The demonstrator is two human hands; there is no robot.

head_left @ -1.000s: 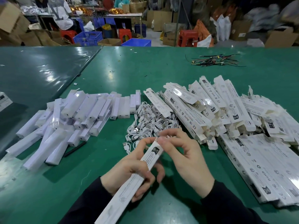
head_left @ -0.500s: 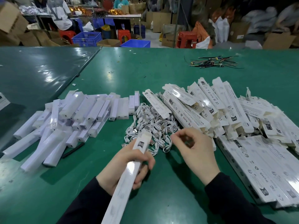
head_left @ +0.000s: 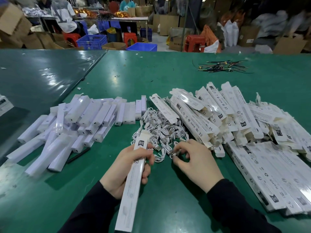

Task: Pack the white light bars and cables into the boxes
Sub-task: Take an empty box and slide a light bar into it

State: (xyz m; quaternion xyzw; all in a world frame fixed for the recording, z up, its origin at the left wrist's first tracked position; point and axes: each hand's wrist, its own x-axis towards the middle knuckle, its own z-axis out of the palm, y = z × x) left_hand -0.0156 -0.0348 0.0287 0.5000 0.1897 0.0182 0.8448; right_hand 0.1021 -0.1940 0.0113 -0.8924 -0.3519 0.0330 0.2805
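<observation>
cables are the landmark for everything else: a white tangle on the green surface, just beyond both of my hands. my right hand sits at the near edge of that tangle, fingers curled, thumb and fingertips pinching one cable end with a metal plug; the rest of that cable trails back into the heap. my left hand is just to the left of the tangle's near edge, wrapped around a long white box. the box's long axis runs from my left sleeve up toward the cables, its far end touching or almost touching the heap; i cannot tell whether that end is open.

so the cable lies right of the box mouth, and the right hand is the nearer one to feed it in, i judge. whether a light bar is already inside the box is hidden.

left of the cables lies the pile of bare white light bars, mostly angled away from me. right of the cables is a heap of unfilled boxes with flaps loose, and nearer me beside them a flat row of closed boxes.
</observation>
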